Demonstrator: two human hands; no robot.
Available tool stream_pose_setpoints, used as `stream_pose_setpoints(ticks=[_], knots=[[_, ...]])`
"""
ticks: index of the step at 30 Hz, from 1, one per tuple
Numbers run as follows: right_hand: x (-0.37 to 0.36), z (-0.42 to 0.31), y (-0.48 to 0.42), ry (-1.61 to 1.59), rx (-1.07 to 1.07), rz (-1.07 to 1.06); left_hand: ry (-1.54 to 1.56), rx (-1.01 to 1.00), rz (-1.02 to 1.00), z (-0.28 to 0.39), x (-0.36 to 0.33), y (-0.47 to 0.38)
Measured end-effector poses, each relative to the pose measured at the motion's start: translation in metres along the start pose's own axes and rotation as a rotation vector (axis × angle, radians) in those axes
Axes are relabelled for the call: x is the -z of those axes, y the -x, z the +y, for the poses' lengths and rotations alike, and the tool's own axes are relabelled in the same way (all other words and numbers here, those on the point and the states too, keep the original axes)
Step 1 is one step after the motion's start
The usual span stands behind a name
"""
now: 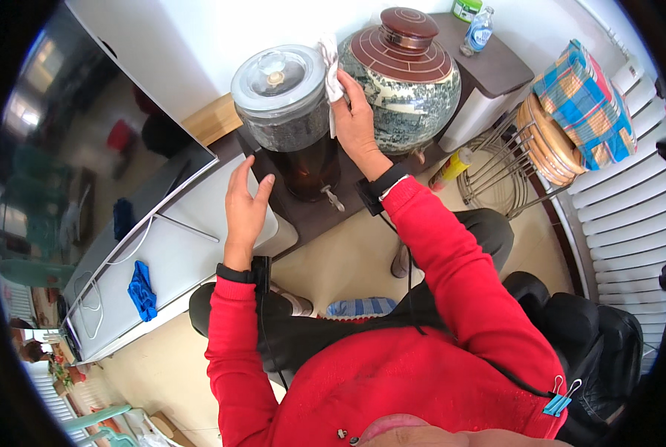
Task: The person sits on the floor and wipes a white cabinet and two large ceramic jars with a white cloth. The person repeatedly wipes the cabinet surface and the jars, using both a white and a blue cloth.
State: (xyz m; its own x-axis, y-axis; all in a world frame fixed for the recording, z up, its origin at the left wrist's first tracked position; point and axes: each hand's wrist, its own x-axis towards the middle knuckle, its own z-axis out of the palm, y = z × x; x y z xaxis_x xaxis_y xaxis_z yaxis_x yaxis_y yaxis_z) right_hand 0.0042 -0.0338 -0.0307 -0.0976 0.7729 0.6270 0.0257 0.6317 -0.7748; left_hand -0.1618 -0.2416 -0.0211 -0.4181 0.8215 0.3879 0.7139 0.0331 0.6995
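My right hand [356, 114] presses a white cloth [333, 84] against the right side of a lidded glass dispenser jar [279, 120]. Dark liquid fills the jar's lower part, and a small tap [333, 198] sticks out low at its front. Just left of the jar, my left hand [245, 204] is raised with thumb and fingers apart, holding nothing. A large round ceramic jar [405, 114] with a dark red lid and a landscape pattern stands close beyond my right hand. Part of the cloth is hidden behind my fingers.
A large television [87, 128] leans in at the left, above a white cabinet top with a blue cloth [142, 291]. A plastic bottle [478, 32] and green tub [467, 9] stand behind. At right are a yellow can [451, 169], a wire rack [492, 173] and a radiator [623, 223].
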Motion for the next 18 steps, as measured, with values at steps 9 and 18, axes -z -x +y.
stream_pose_setpoints(ticks=[9, 18], knots=[[0.014, 0.069, 0.076, 0.092, -0.569, -0.237, -0.18, -0.257, 0.121, 0.058, -0.004, -0.082], [0.031, 0.008, 0.0, 0.005, -0.203, -0.204, -0.492, -0.399, 0.069, 0.074, -0.024, -0.132]])
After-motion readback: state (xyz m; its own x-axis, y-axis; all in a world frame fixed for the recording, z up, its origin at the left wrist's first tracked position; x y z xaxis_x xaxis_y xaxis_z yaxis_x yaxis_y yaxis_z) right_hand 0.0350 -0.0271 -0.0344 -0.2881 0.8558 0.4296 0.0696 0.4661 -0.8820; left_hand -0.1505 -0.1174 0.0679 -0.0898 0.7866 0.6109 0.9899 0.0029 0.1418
